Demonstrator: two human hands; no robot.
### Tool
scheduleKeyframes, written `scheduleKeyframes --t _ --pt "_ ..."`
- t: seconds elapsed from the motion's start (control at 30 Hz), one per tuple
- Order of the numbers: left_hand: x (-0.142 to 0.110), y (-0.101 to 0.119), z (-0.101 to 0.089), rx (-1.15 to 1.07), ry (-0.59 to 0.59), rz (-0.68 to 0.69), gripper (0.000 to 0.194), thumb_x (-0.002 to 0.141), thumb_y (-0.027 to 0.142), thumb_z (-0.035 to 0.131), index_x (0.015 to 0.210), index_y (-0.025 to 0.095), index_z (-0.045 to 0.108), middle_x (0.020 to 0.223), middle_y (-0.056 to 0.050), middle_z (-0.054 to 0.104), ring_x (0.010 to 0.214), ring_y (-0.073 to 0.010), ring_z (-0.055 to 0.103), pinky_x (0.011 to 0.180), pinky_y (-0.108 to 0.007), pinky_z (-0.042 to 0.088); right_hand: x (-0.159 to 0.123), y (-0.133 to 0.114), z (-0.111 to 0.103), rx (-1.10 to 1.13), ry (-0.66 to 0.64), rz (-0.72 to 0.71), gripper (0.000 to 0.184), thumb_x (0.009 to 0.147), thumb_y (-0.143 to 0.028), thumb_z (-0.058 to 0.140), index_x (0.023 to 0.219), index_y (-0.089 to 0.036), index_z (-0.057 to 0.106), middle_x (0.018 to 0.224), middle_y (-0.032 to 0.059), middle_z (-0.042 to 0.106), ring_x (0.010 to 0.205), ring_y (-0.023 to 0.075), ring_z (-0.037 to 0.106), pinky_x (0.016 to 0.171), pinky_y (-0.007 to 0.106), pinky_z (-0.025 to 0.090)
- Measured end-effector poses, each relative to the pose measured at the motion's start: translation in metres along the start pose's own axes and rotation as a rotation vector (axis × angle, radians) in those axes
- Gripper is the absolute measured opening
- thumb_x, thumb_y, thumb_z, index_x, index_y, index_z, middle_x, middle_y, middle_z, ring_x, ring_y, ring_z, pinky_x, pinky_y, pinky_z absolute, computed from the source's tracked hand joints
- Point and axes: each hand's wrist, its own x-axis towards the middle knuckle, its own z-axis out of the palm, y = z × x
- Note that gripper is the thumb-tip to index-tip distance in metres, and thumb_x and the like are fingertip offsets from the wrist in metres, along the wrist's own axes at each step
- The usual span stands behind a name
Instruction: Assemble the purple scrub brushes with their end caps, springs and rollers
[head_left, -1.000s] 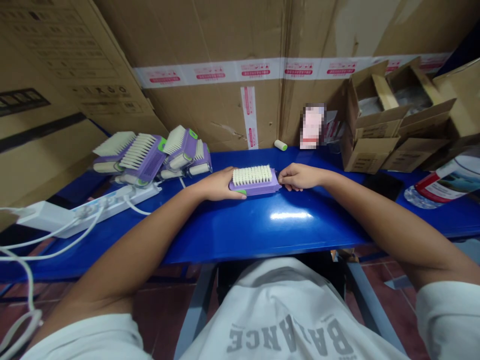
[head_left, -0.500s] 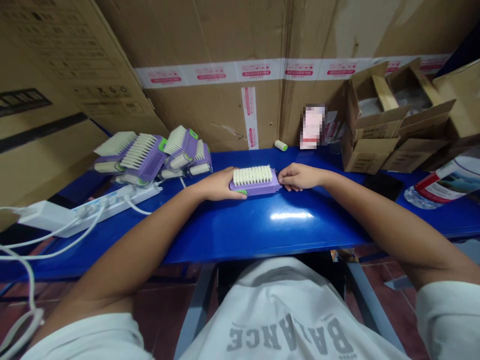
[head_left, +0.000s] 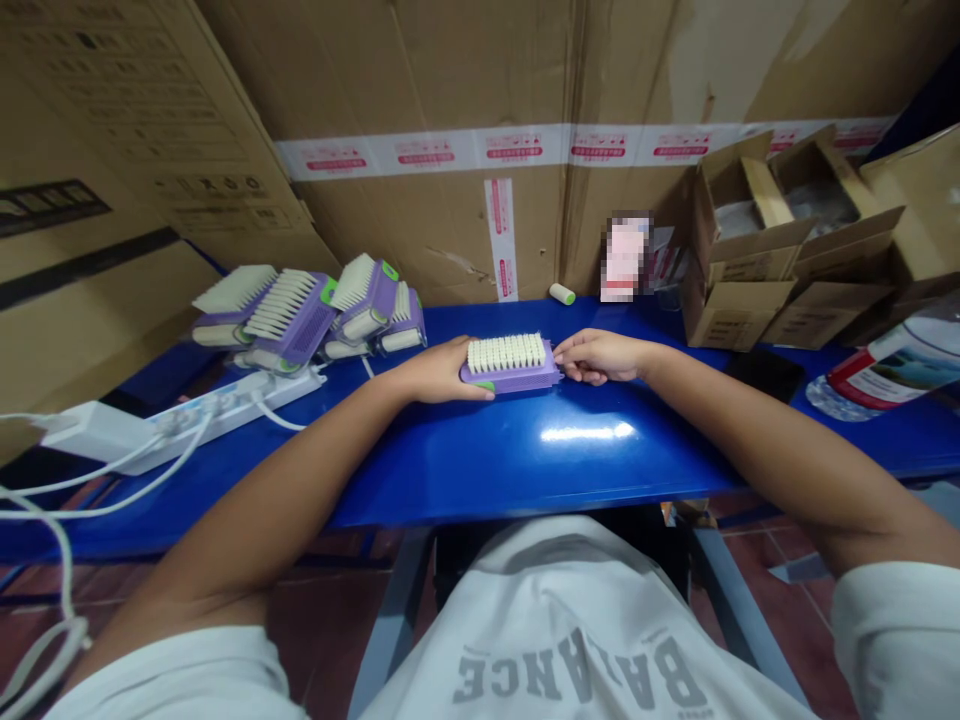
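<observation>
Around the work area: a heap of similar brushes (head_left: 300,315) lies on the blue bench (head_left: 570,470), just beyond the left hand, some tilted on their sides and leaning on one another. In front of the heap runs a white power strip (head_left: 225,405), with a white adapter (head_left: 90,430) at its far end and white cables (head_left: 45,510) trailing over the bench edge. Behind, a large cardboard carton (head_left: 450,90) banded with red-and-white tape stands against the bench. At back right sit open cardboard boxes (head_left: 739,310), a pixelated packet (head_left: 625,258) and a small green-capped cylinder (head_left: 561,293). A black flat object (head_left: 765,375) and a labelled container (head_left: 885,375) lie further right.

Subject: one lilac scrub brush (head_left: 510,375), cream bristles up, lies flat on the bench, mid-front, a green tab showing at its near edge. Left hand (head_left: 439,372) is curled over its left end; right hand (head_left: 600,357) presses fingertips against its right end. Both hands grasp it between them.
</observation>
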Motion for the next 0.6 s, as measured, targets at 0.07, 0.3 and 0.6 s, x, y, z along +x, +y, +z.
scheduleKeyframes --t 0.07,0.3,0.6 --pt "0.000 0.000 0.000 -0.023 -0.023 -0.018 0.090 0.076 0.070 0.082 0.151 0.025 0.061 0.144 -0.015 0.071 0.133 -0.0387 0.070 0.114 -0.051 0.056 0.000 0.000 -0.001 0.058 0.024 0.005 0.017 0.093 -0.024 0.077 0.083 -0.016 0.065 0.054 -0.0031 0.060 0.035 0.0054 0.038 0.032 0.015 0.026" --pt "0.002 0.000 0.000 -0.022 -0.057 -0.052 0.092 0.076 0.073 0.079 0.152 0.023 0.060 0.144 -0.016 0.070 0.135 -0.0390 0.068 0.117 -0.051 0.054 0.000 -0.001 -0.009 0.174 -0.071 0.113 0.027 0.100 -0.029 0.069 0.079 -0.017 0.057 0.054 -0.0046 0.055 0.035 0.0021 0.026 0.032 0.011 0.024" --pt "0.001 0.004 0.001 -0.007 -0.044 -0.099 0.095 0.074 0.075 0.079 0.151 0.022 0.061 0.147 -0.016 0.068 0.137 -0.0408 0.067 0.118 -0.052 0.053 0.009 0.005 -0.014 0.325 -0.344 0.103 0.038 0.112 -0.051 0.047 0.109 -0.016 0.061 0.050 -0.0089 0.054 0.032 0.0057 0.010 0.030 0.014 0.031"
